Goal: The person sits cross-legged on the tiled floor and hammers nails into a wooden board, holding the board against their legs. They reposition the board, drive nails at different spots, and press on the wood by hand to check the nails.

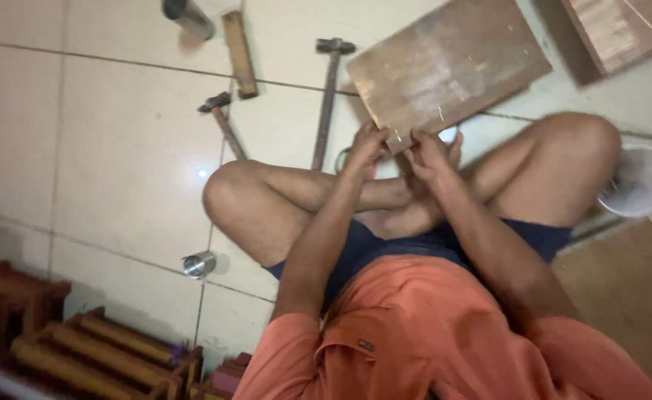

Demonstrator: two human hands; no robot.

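Note:
I sit cross-legged on a tiled floor. A worn brown wooden board (444, 63) lies tilted in front of my knees. My left hand (367, 144) and my right hand (430, 152) are both closed on the board's near corner, close together. The fingers hide whether anything small is pinched between them. A long-handled hammer (330, 89) lies just left of the board, next to my left hand.
A smaller hammer (226, 122) and a short wooden block (239, 53) lie further left. A metal cup (198, 264) stands by my left knee, a white bowl (643, 181) by my right knee. More boards (622, 26) lie at top right; wooden frames (104, 348) are stacked at bottom left.

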